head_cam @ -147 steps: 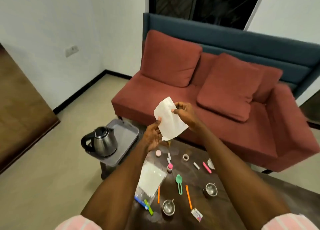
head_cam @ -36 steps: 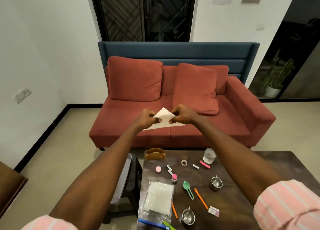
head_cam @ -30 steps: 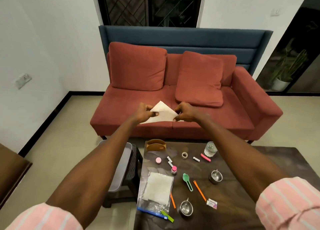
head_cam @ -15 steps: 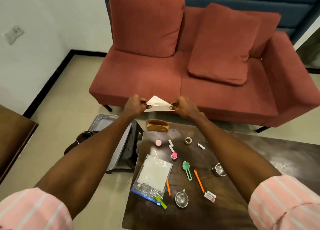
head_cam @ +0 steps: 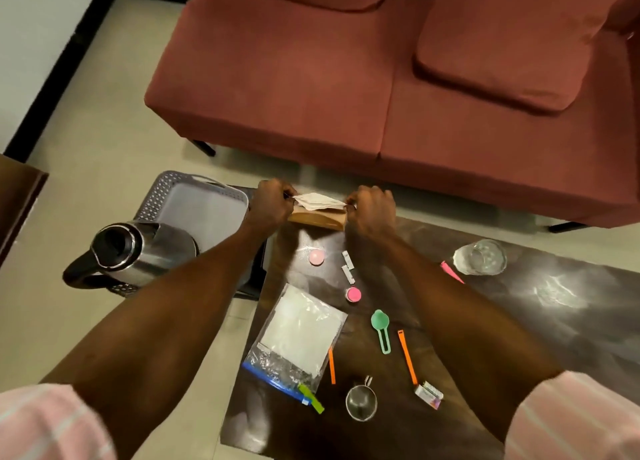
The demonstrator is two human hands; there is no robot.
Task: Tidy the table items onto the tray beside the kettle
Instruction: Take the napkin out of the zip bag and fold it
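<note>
Fingers: both hands pinch the folded white napkin point(head_cam: 317, 201), the left hand point(head_cam: 272, 205) at its left end and the right hand point(head_cam: 370, 210) at its right end, fingers curled tight on the paper and nothing else in them.
Change: a second ago the napkin was held up in front of the sofa; it has since come down and now sits low, right over the wooden napkin holder point(head_cam: 318, 219).
Meaning: my guess is that the folded napkin is being slotted into the holder, so no item has gone onto the tray yet.
Napkin against holder: it spans the holder's top edge from end to end; whether it is already seated in the slot I cannot tell.
Holder: it stands at the far left corner of the tabletop point(head_cam: 519, 321).
Tray point(head_cam: 204, 207): grey, on a stool just left of the holder, its far part bare.
Kettle point(head_cam: 138, 252): steel, on the tray's near end, left of the holder and nearer the camera.
Left to tidy: nearer than the holder lie a zip bag point(head_cam: 298, 338), a green scoop point(head_cam: 381, 324), an orange stick point(head_cam: 407, 355), a small steel cup point(head_cam: 360, 402); a glass point(head_cam: 479, 257) stands well to the holder's right.
</note>
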